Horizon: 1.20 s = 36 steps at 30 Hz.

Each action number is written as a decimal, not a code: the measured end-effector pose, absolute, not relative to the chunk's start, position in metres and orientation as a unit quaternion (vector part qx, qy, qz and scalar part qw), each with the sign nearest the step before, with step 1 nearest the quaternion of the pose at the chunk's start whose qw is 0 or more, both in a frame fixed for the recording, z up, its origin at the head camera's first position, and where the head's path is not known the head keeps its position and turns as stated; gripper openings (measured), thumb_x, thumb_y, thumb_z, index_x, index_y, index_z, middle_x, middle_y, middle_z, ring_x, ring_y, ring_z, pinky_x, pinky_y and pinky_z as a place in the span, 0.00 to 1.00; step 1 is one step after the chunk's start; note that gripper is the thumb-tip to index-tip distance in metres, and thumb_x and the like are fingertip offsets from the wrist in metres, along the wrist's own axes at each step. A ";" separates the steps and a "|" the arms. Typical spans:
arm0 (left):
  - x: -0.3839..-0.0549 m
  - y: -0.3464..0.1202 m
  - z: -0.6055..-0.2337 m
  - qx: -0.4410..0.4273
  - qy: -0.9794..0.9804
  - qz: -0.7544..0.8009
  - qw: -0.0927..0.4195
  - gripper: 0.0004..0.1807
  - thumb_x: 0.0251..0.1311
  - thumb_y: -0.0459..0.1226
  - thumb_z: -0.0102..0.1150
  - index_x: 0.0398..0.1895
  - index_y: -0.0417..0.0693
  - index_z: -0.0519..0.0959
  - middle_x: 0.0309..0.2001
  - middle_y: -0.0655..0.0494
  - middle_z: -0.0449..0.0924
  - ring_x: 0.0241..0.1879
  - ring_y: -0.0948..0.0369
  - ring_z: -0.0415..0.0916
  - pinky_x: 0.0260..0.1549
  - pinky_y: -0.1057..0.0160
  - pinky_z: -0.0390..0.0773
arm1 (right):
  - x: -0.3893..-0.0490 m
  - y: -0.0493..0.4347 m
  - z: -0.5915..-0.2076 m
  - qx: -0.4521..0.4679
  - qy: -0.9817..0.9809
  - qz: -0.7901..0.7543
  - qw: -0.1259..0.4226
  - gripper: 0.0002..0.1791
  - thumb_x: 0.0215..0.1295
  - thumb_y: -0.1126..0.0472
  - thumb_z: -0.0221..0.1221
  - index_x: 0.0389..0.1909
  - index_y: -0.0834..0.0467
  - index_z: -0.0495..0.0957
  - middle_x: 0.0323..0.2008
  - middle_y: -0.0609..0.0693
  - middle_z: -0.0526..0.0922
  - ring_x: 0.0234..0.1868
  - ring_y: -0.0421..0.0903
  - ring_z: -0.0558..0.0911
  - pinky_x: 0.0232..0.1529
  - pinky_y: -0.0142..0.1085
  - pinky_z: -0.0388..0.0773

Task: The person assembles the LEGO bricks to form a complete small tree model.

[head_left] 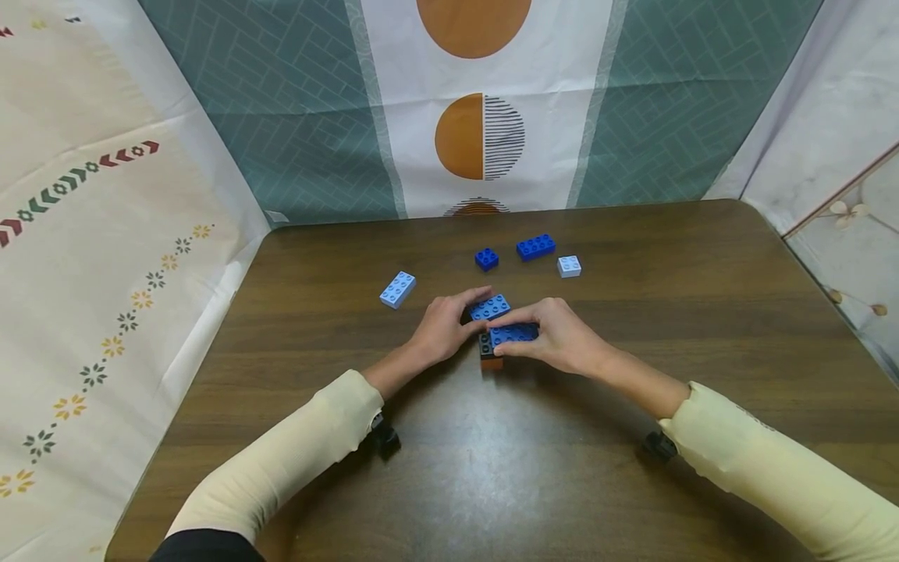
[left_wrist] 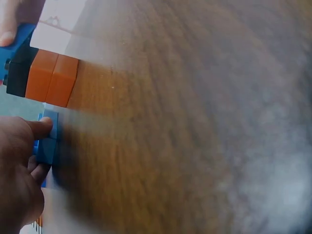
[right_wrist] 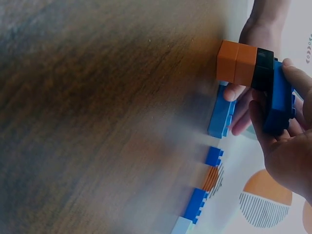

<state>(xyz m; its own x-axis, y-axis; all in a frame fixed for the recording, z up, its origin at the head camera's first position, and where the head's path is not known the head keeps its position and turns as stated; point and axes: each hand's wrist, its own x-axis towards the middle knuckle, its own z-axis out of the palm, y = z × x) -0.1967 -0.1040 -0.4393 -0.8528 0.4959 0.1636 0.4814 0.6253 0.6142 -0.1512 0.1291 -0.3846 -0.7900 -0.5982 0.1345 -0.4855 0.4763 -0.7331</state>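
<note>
With fingers of the right hand [head_left: 555,337] bent, pinching an oblong blue studded plastic block [head_left: 514,335] against the top of a square-edged black plastic block [right_wrist: 263,68], overhanging to the right. Below that, showing two orange plastic blocks [right_wrist: 236,63], stacked upright on the brown wood-grain tabletop [head_left: 281,351]. Just beyond, with the left hand [head_left: 442,326], gripping a lighter-blue oblong plastic block [head_left: 492,308] low by the tabletop. Probably at the step of fitting the right-hand block onto the stack; seemingly calling for lined-up studs and a level press. Farther off, left, lying apart: a pale-blue oblong plastic block [head_left: 397,289]; right, a pale-blue squarish plastic block [head_left: 569,267]; between, a small dark-blue plastic block [head_left: 487,259] and, farthest, a long dark-blue plastic block [head_left: 536,247]. Counted: two orange, one black, four blue, two pale blue.
</note>
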 end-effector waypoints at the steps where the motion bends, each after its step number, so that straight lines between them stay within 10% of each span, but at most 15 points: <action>1: -0.197 -0.104 -0.439 0.271 0.901 0.338 0.009 0.29 0.73 0.37 0.68 0.75 0.46 0.74 0.69 0.56 0.80 0.70 0.56 0.74 0.70 0.53 0.73 | -0.151 0.129 -0.384 -0.316 0.856 -0.402 0.071 0.21 0.64 0.56 0.76 0.58 0.56 0.89 0.56 0.52 0.88 0.39 0.45 0.79 0.39 0.34 0.75; 23: -0.171 -0.155 -0.408 0.306 0.828 0.470 0.009 0.24 0.70 0.34 0.71 0.67 0.44 0.80 0.63 0.54 0.84 0.63 0.60 0.81 0.63 0.58 0.80 | -0.151 0.129 -0.383 -0.304 0.856 -0.409 0.087 0.20 0.65 0.56 0.76 0.57 0.55 0.89 0.53 0.52 0.90 0.42 0.44 0.85 0.49 0.43 0.83; 36: -0.150 -0.158 -0.404 0.356 0.800 0.483 0.019 0.21 0.67 0.31 0.72 0.62 0.44 0.83 0.59 0.54 0.86 0.59 0.60 0.83 0.60 0.59 0.82 | -0.151 0.128 -0.383 -0.304 0.853 -0.416 0.087 0.21 0.64 0.58 0.76 0.57 0.58 0.89 0.51 0.54 0.90 0.35 0.45 0.81 0.34 0.33 0.76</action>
